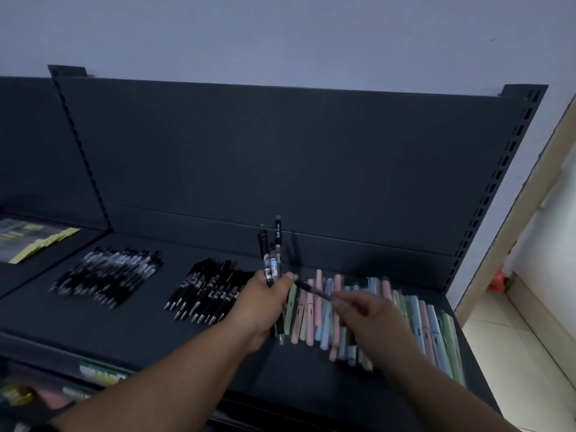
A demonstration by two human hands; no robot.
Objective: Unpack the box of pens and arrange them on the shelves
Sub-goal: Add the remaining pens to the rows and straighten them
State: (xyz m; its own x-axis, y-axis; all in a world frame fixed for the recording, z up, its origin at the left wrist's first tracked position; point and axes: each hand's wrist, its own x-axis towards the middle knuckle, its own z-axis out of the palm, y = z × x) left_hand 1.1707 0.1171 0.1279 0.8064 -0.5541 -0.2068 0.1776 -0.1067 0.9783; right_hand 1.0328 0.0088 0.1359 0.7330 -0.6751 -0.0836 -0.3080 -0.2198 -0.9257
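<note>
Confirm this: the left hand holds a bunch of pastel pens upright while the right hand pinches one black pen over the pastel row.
Wrong colour: in the head view the left hand holds a bunch of black pens upright, not pastel ones. The rest stands: the right hand pinches one black pen over the pastel row.
</note>
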